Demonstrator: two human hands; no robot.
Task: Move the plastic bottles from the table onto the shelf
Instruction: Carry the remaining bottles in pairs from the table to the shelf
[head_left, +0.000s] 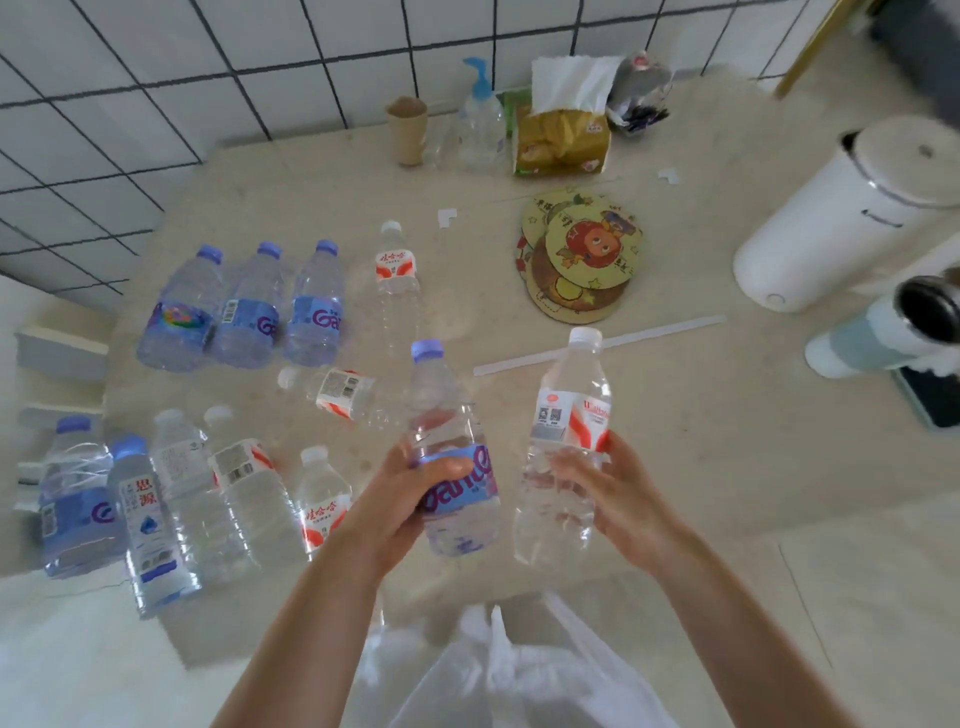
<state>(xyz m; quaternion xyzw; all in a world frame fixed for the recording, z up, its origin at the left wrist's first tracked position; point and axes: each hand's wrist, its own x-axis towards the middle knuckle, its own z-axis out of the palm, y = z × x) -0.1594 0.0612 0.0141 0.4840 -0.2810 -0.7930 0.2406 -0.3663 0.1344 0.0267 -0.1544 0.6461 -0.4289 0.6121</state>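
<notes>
My left hand (400, 499) grips a blue-capped, blue-labelled bottle (454, 410) upright above the table's front edge. My right hand (618, 493) holds a white-capped bottle with a red and white label (569, 415) beside it. Several more empty bottles stand on the beige table (675, 415): three blue-labelled ones (249, 312) at the back left, a red-labelled one (397, 280) next to them, and a group (171, 499) at the front left. One red-labelled bottle (337, 392) lies on its side in the middle. No shelf is in view.
At the back stand a brown paper cup (408, 130), a pump bottle (480, 119) and a tissue pack (561, 130). Round cartoon coasters (579, 254) lie right of centre. A white kettle (841, 213) and a flask (883, 332) stand at the right. A tiled wall backs the table.
</notes>
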